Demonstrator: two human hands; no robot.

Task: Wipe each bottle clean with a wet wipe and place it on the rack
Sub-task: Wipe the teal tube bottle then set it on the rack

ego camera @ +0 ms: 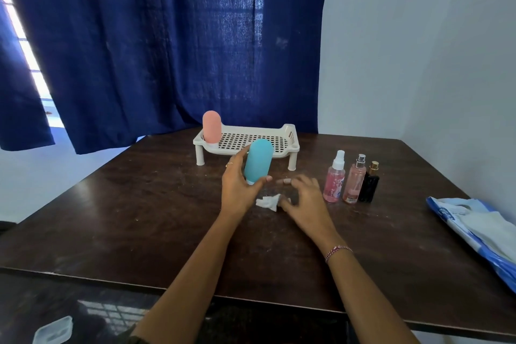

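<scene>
The blue bottle [258,160] is held in the left hand [240,185], cap end down and rounded end up, tilted slightly to the right. The grip of the left hand is closed around the lower half of the bottle, with the fingers behind it and the thumb across the front near the cap. The bottle is raised above the worktop [139,218], in front of the rack [245,140].

The wet wipe [268,201] lies crumpled on the worktop, below the bottle and between the two hands. The right hand [303,198] is positioned just beside the wipe, on its right. The fingers are curled and spread over the worktop; nothing is held in this grip. Whether the fingertips touch the wipe cannot be determined, as the hand is blurred.

The white rack stands on short legs at the far side of the worktop. A pink bottle [212,126] stands upright in its left corner; the remaining perforated surface is unoccupied.

Three spray bottles are lined up to the right of the right hand: a clear pink one with a white cap [334,179], a taller pink one [354,181], and a black one [369,183]. A blue and white bag [480,229] lies at the right edge of the worktop. No item stands between the held bottle and the rack.
</scene>
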